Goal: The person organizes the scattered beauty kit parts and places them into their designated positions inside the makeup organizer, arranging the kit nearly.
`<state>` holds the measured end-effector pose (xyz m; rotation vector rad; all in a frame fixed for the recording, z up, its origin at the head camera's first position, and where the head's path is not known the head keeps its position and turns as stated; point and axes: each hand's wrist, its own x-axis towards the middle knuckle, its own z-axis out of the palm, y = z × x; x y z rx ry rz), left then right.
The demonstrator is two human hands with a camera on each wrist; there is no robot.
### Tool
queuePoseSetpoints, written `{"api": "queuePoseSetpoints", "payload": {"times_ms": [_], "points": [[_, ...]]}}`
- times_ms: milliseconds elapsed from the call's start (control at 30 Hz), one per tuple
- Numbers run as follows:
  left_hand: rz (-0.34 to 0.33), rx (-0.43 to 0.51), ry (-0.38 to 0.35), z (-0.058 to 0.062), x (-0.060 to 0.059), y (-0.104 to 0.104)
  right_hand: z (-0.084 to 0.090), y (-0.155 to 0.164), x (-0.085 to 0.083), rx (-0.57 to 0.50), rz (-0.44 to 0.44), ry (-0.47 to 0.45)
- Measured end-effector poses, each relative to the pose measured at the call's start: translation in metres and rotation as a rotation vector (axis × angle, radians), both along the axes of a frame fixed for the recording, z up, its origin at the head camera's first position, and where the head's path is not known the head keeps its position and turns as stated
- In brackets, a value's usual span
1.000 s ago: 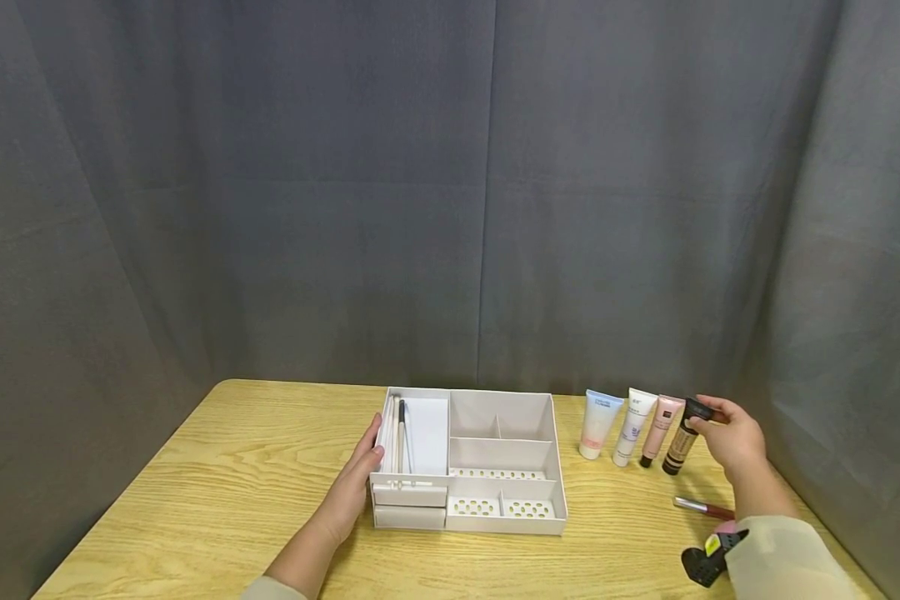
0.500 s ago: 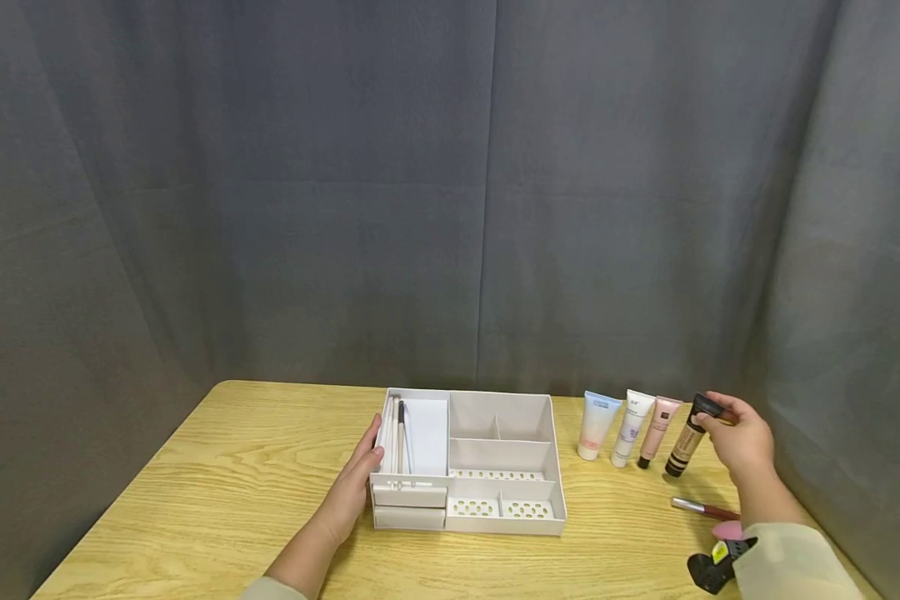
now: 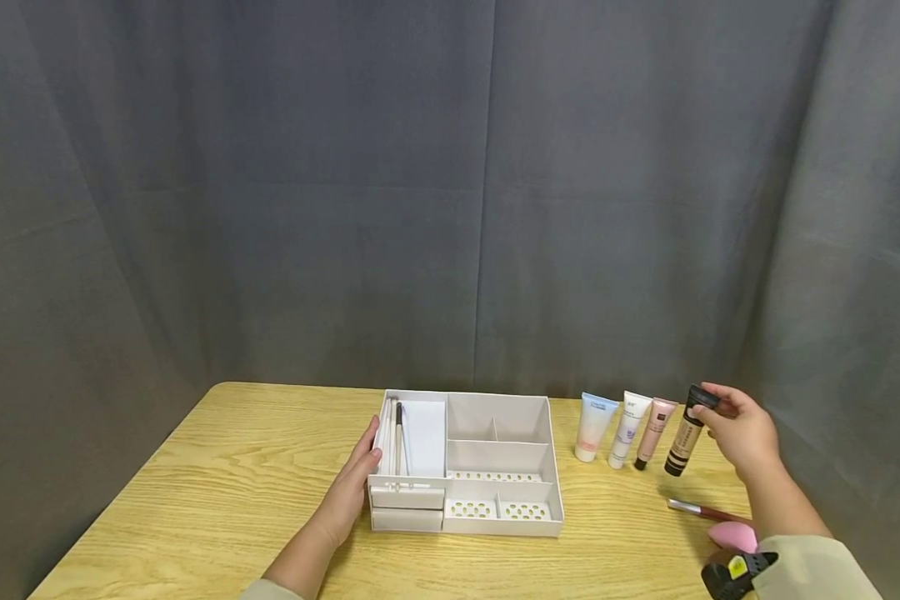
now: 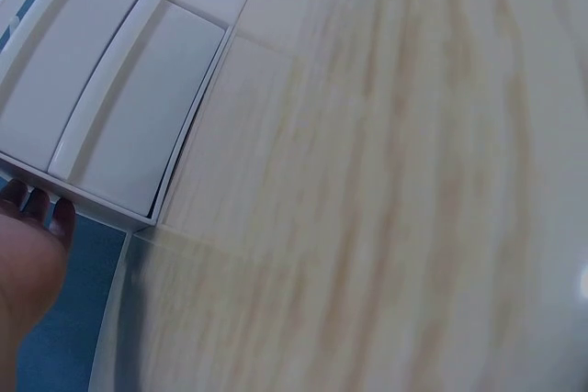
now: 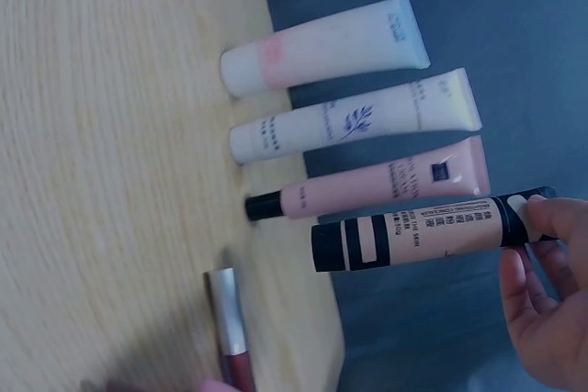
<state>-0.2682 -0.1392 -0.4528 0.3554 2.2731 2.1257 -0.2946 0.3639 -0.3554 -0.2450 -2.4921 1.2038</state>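
Note:
My right hand (image 3: 742, 429) pinches the crimped top end of a black and beige cosmetic tube (image 3: 684, 437) between thumb and fingers. The tube leans with its black cap down; I cannot tell whether the cap touches the table. Beside it stand a pink tube (image 3: 655, 433), a white tube (image 3: 628, 429) and a blue-and-white tube (image 3: 595, 427), all cap down. On the left, my left hand (image 3: 345, 492) rests against the side of a white organizer box (image 3: 502, 527), its fingers extended along the wall. In the left wrist view, fingertips (image 4: 62, 218) touch the box edge.
Several thin brushes (image 3: 398, 442) lie in the organizer's long left compartment, above two small drawers (image 3: 407, 508). A brush with a silver and dark red handle (image 3: 701, 509) and a pink makeup sponge (image 3: 733, 536) lie near my right forearm. Grey curtains (image 3: 345, 208) surround the wooden table (image 3: 195, 500).
My right hand and the black and beige tube have shifted slightly right, away from the pink tube, and the tube stands a little more upright. The left hand stays on the organizer.

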Motion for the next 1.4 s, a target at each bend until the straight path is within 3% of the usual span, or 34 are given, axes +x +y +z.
{"api": "queuePoseSetpoints", "payload": {"times_ms": [533, 833, 1400], "points": [[0.009, -0.006, -0.007, 0.001, 0.001, 0.001, 0.031, -0.038, 0.008, 0.006, 0.180, 0.080], [0.008, 0.002, -0.004, 0.001, 0.001, 0.001, 0.039, -0.065, 0.006, 0.035, 0.244, 0.053], [0.018, 0.000, -0.008, 0.002, 0.001, 0.000, 0.047, -0.112, -0.002, -0.007, 0.328, 0.008]]}}
